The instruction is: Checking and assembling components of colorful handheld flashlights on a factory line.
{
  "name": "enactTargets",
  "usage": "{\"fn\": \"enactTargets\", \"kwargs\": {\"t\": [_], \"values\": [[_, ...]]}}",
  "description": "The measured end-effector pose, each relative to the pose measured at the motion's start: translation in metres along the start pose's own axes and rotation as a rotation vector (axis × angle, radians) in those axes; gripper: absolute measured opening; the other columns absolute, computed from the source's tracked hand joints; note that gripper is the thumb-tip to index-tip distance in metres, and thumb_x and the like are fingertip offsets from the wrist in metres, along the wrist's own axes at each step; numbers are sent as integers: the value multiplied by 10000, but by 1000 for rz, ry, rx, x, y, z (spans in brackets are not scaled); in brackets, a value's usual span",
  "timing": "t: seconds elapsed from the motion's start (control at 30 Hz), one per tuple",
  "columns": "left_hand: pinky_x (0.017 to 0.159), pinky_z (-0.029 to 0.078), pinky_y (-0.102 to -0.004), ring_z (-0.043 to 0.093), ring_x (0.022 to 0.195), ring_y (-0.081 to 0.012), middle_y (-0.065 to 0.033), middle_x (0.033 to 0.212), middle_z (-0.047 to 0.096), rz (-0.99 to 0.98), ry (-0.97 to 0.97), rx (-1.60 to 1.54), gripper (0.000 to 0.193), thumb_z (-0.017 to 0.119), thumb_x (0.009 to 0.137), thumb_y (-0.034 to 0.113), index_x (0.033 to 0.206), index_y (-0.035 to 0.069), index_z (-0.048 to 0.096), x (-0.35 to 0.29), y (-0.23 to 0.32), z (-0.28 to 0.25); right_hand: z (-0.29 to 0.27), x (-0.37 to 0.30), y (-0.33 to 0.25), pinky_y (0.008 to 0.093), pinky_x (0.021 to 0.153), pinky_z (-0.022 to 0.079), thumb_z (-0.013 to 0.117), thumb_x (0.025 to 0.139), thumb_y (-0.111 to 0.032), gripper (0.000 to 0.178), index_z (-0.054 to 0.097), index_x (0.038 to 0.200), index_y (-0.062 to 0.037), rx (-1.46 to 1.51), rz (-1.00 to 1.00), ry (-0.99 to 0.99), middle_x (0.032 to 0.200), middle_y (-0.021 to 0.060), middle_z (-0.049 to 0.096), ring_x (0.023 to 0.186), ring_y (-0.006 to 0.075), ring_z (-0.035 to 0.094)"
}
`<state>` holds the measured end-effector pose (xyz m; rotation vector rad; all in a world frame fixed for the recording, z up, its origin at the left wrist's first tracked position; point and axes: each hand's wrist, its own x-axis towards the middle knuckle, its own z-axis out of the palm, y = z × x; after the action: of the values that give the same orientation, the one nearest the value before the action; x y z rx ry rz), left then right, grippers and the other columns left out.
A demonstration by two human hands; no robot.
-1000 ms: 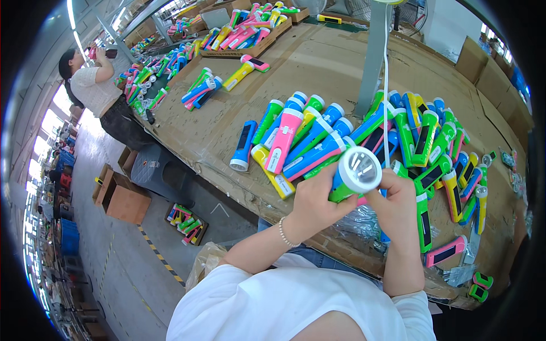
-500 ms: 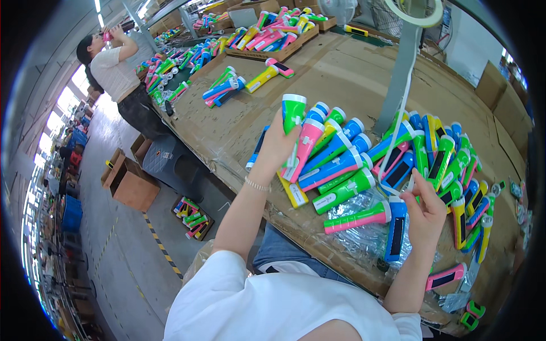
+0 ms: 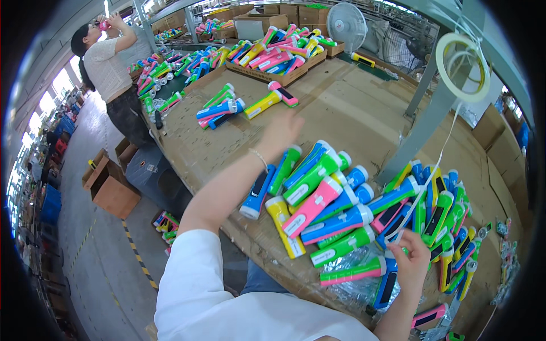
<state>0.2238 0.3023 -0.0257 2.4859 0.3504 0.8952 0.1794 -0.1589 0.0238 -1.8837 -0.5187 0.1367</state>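
Observation:
My left hand (image 3: 283,132) is over the cardboard-covered table, slightly blurred, its fingers stretched out with nothing visible in them. Just beyond it lie a yellow flashlight (image 3: 263,105) and a pink flashlight (image 3: 284,94). My right hand (image 3: 410,258) pinches the lower end of a thin white strip (image 3: 433,173), which runs up toward a cream ring (image 3: 439,67) by the grey post. Between my arms is a pile of colourful flashlights, with a pink one (image 3: 313,207) and a green one (image 3: 343,246) on the near side. Next to my right hand lies a blue flashlight with a dark panel (image 3: 387,284).
A grey metal post (image 3: 406,142) rises behind the pile. Farther back are a shallow cardboard tray (image 3: 310,67) of flashlights and a white fan (image 3: 347,27). At the left, another person (image 3: 108,65) stands beside the table, near an open carton (image 3: 114,196) on the floor.
My left hand has let go of the green flashlight, which is now on the pile, and has moved away over the table. My right hand still holds the strip. The view has shifted.

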Motion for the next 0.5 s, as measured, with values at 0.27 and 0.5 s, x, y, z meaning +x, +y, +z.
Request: {"fn": "enactTargets", "kwargs": {"t": [0.27,0.5], "values": [[964,483,-431,625,1106,-369,-209,1232,632,-388,-337,756,521,635,886,407,1231,17,613,82,-207,-15,7,7,-41,386,955,460,691,684,54,192,745,859,-6,-167,-190,130,1000,136,732,1052,289,654],[837,549,-424,698,965,-310,-222,987,690,-539,-103,261,334,630,878,240,1072,-32,615,60,-130,-8,11,21,-37,345,843,502,665,750,88,165,730,890,29,-143,-204,-52,920,131,718,837,227,668]]}}
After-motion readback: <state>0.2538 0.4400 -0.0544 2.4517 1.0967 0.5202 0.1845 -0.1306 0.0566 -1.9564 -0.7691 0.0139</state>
